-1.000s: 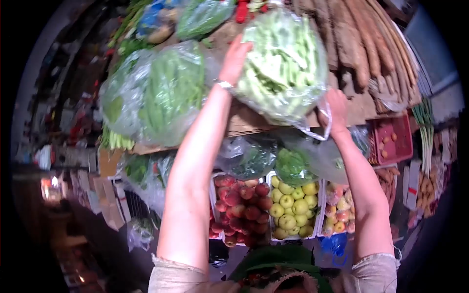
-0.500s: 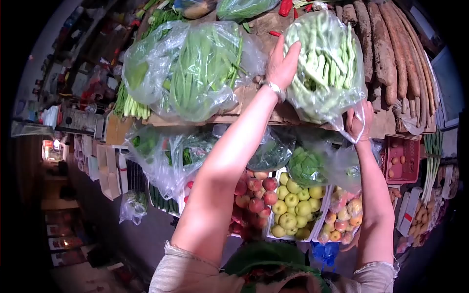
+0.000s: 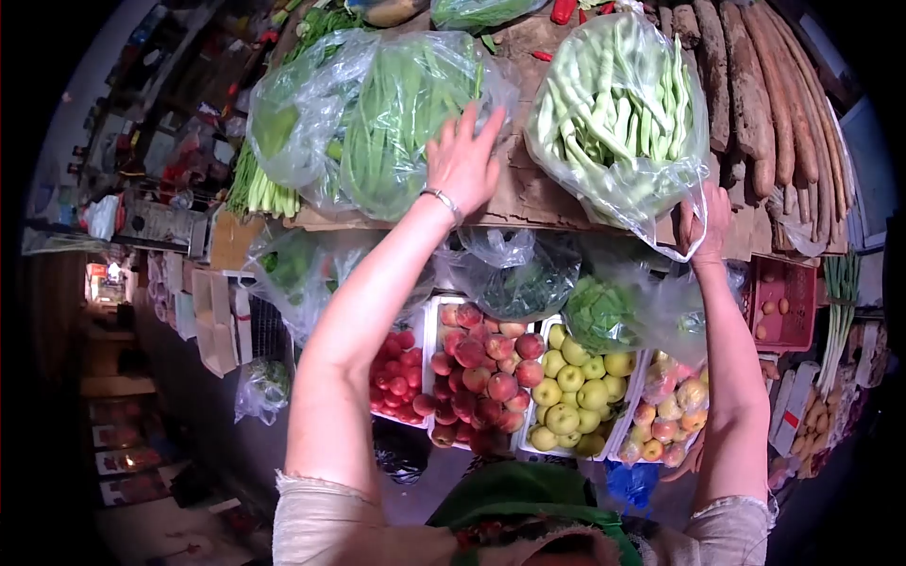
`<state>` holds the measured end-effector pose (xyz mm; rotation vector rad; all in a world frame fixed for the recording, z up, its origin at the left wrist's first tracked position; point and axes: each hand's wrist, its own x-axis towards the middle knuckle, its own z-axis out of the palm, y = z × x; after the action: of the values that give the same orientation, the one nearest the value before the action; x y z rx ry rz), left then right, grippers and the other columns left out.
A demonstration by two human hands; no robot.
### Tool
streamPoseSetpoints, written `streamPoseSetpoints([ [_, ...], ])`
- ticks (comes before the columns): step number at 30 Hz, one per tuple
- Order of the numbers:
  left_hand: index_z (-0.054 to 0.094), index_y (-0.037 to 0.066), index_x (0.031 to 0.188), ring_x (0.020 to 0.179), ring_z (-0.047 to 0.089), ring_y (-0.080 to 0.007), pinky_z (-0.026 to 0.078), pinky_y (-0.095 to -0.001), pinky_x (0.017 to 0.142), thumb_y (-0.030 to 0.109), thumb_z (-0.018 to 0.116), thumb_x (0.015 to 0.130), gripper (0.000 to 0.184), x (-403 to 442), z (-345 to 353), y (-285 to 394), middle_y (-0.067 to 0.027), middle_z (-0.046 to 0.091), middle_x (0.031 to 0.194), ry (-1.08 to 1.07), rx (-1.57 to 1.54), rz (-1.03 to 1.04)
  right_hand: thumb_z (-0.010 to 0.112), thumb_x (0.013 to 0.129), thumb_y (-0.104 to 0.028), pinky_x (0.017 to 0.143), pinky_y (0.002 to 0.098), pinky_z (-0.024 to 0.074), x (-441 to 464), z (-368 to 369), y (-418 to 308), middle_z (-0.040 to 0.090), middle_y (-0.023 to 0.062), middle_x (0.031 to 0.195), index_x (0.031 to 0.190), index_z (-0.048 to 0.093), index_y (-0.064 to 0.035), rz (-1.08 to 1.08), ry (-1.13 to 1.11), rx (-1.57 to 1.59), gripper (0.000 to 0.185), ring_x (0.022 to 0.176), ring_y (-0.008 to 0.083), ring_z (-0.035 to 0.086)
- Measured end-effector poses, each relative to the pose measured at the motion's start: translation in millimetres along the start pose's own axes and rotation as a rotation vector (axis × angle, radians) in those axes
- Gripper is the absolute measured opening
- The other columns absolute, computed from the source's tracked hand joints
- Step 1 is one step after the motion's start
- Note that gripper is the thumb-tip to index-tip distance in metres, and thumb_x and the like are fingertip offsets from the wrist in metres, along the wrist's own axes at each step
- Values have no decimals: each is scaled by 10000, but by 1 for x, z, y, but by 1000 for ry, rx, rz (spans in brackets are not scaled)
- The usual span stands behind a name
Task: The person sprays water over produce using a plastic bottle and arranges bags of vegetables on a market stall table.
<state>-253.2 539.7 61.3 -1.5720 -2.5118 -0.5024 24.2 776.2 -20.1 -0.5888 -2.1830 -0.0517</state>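
On the cardboard-covered stand, a clear plastic bag of green beans lies with its mouth toward me. My right hand is closed at the lower right corner of that bag, gripping its plastic edge. My left hand, with a bracelet on the wrist, is over the right side of a large clear bag of green leafy vegetables. Its fingers are spread and hold nothing; whether they touch the plastic I cannot tell. Bare cardboard shows between the two bags.
Long brown roots lie right of the beans. Below the stand's edge are bagged greens and boxes of peaches, green apples and wrapped fruit. A red crate stands at right. Red peppers lie at the back.
My left hand has let go of the bean bag's left side and moved left to the leafy greens, fingers spreading. My right hand stays at the bean bag's corner.
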Motion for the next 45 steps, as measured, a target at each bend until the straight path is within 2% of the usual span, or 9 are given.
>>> streamPoseSetpoints([
  [1,318,219,1433,1100,491,-405,421,-454,897,311,650,797,724,-9,-2,-2,-232,416,1330,-41,338,12,576,769,-151,709,394,410,1,-2,-1,565,103,889,1042,538,-67,31,-47,6,288,806,315,512],
  [10,563,149,1166,677,621,-346,499,-420,580,232,629,832,350,21,13,-53,-179,574,979,-34,309,116,580,766,-143,718,396,412,0,0,6,565,97,892,1050,534,-70,43,-88,-1,297,812,314,513],
  [15,673,34,899,703,636,-203,484,-315,638,190,600,868,175,84,-21,-64,-126,683,775,436,-566,-227,590,766,-144,705,394,416,-1,1,5,556,96,867,1042,544,-76,88,-119,3,288,804,312,512],
  [18,672,7,952,678,540,-65,432,-227,608,187,603,898,200,126,-49,-43,5,653,786,527,-722,-105,588,766,-141,698,396,414,-1,2,3,552,95,859,1036,548,-79,85,-89,6,280,801,308,510],
  [22,607,-6,1007,774,602,-126,479,-258,714,131,620,838,218,40,-51,-35,-75,644,891,458,-569,-318,560,770,-135,696,406,412,-1,0,2,550,102,868,1037,541,-85,80,-101,27,272,800,316,504],
  [25,679,30,952,645,528,-49,417,-203,583,183,630,875,178,125,-72,-21,7,640,755,548,-771,-117,554,771,-142,699,408,415,-3,1,5,548,107,870,1031,536,-83,83,-114,29,267,796,323,503],
  [34,653,9,894,713,626,-219,478,-315,686,222,659,780,241,25,-38,-52,-134,671,806,474,-357,-314,577,772,-113,704,408,414,-4,1,5,547,108,871,1039,529,-68,73,-127,25,274,808,325,500],
  [40,649,21,965,811,623,-329,482,-385,781,266,643,768,314,-12,-42,-94,-174,660,886,11,-174,-515,568,760,-105,727,409,412,-3,3,8,540,118,886,1053,519,-57,74,-127,55,301,823,334,493],
  [45,599,95,1154,971,571,-359,401,-428,929,287,626,783,419,17,-60,-54,-207,592,1071,411,190,-83,575,760,-129,708,419,415,-2,2,6,536,124,874,1037,513,-58,43,-92,33,292,809,338,492],
])
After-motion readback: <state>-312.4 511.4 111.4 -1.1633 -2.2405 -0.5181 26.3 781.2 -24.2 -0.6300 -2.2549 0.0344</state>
